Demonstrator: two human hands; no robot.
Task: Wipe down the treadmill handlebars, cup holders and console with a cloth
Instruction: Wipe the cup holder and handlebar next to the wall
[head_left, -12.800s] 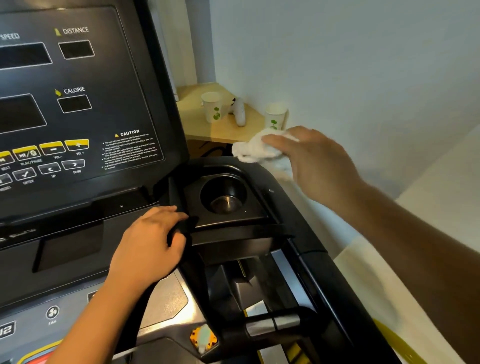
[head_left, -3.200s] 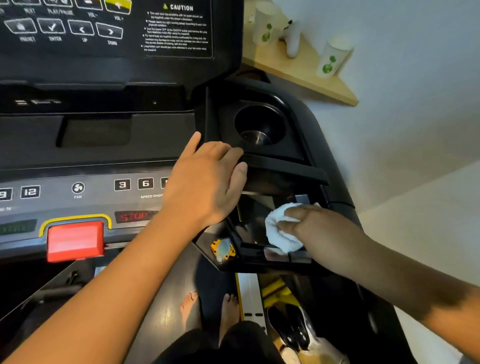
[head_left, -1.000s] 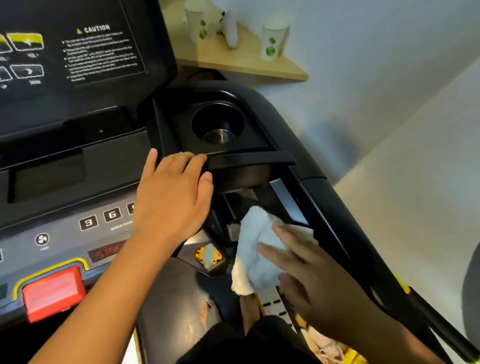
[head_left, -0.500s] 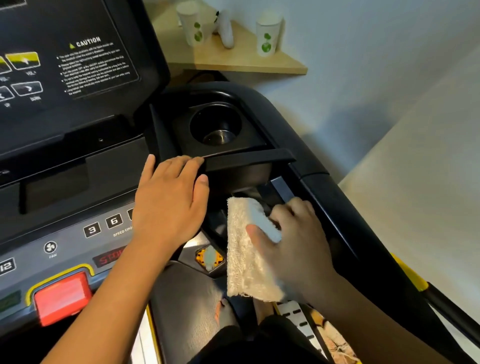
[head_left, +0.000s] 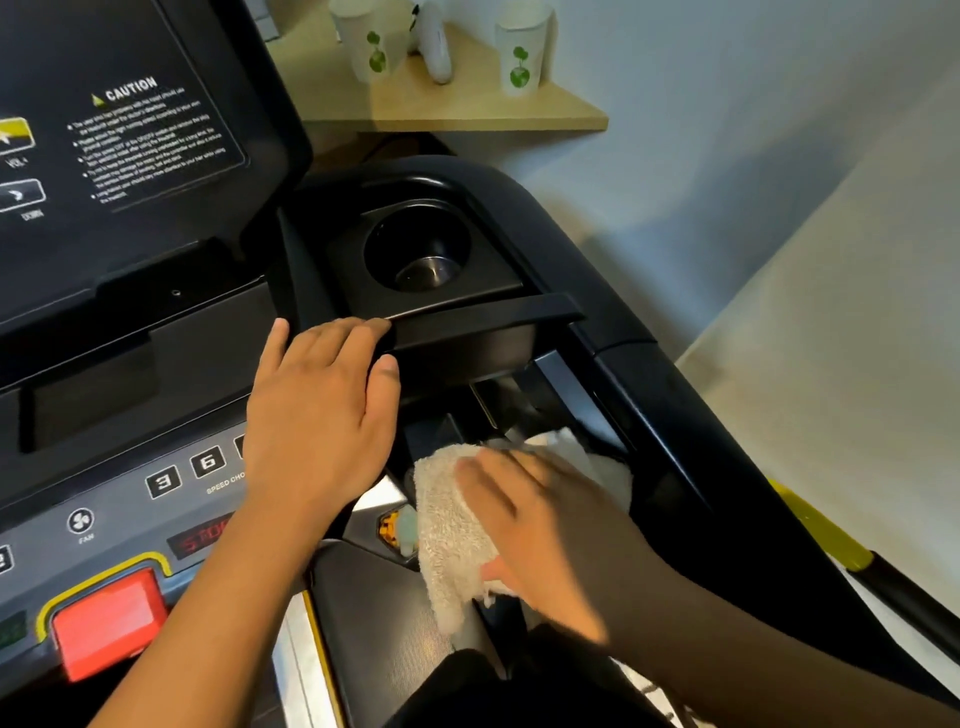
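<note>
A white terry cloth (head_left: 447, 519) lies over the short inner handlebar just below the right cup holder (head_left: 395, 244), a round black well with a metal bottom. My right hand (head_left: 545, 519) holds the cloth against that bar, fingers across its top and the thumb at its lower edge; the hand is motion-blurred. The bar itself is hidden under the cloth and hand. My left hand (head_left: 322, 415) rests flat on the right end of the black console (head_left: 130, 364), its fingertips at the lip in front of the cup holder.
The black side handrail (head_left: 649, 389) runs down the right. A red stop button (head_left: 104, 623) sits at the console's lower left. Behind the machine, a wooden shelf (head_left: 467, 109) carries two paper cups (head_left: 366, 47) and a white object (head_left: 434, 47). A wall is close on the right.
My right hand has slid the cloth forward and right over the bar under the cup holder, and now lies flatter on it. My left hand has stayed in place.
</note>
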